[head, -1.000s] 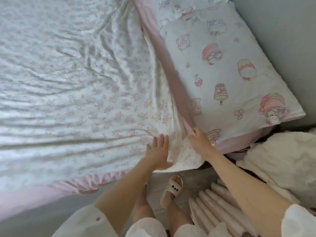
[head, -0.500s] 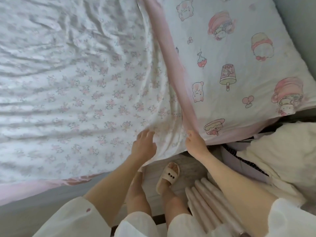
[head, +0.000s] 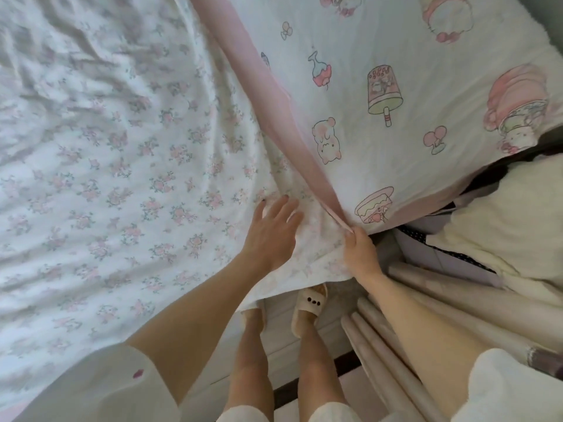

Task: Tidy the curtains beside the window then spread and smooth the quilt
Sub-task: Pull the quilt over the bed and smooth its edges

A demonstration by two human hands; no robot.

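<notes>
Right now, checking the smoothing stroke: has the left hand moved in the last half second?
Yes. The left hand slid right, nearer the cake print on the pillow, fingers now flat on the quilt.

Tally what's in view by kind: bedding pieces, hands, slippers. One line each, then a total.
Bedding pieces: 2, the floral quilt and the cartoon-print pillow
Hands: 2, the left hand flat on the quilt, the right hand pinching the quilt's corner
Slippers: 2, a right slipper and a left slipper partly under the quilt's edge
Total: 6
</notes>
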